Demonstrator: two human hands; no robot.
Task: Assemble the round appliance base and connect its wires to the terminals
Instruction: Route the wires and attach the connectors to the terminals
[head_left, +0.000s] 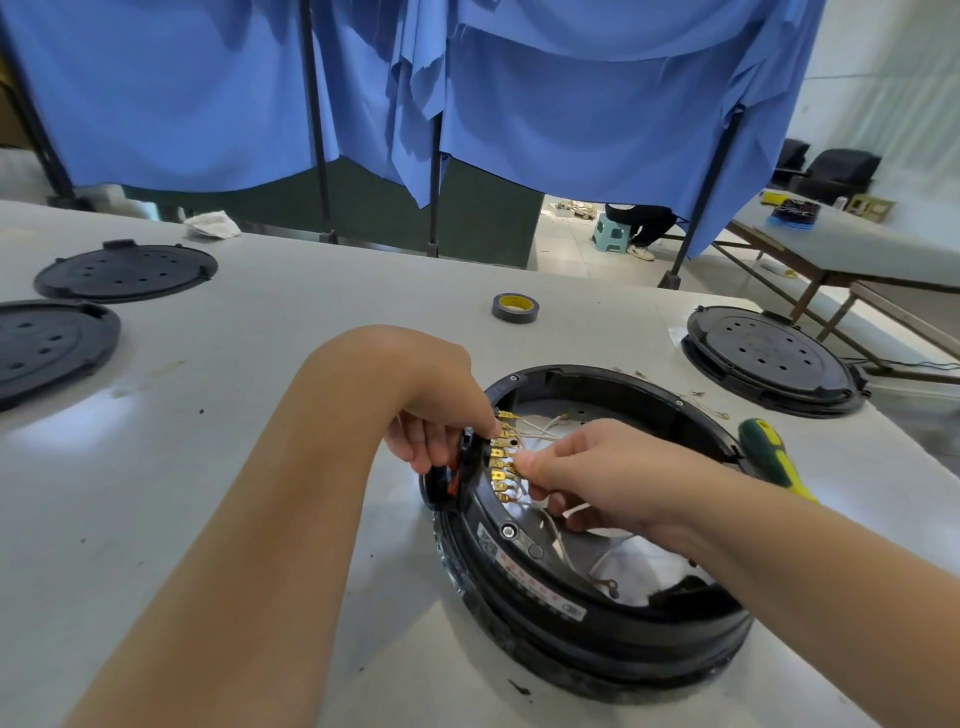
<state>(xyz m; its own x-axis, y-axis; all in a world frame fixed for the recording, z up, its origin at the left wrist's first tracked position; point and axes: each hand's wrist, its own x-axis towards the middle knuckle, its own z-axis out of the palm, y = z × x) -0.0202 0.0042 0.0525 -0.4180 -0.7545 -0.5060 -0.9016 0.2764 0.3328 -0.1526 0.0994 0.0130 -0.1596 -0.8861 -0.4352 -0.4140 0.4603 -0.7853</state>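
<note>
Left hand (441, 431) fingers grip terminal block (470, 457); right hand (587, 478) pinches wire (540, 431), fingertips hidden.

Bright, even light filled the scene. Pale glare patches lay on the table (218, 415) at nine o'clock. Soft shadows fell beneath the forearms. Wide-angle distortion bent edges outward, and the far background looked slightly soft.

Base label (540, 582) print unreadable (too blurred).

Left hand (441, 434) steadies terminal block (501, 457); right hand (587, 475) pinches a wire (540, 431).
</note>
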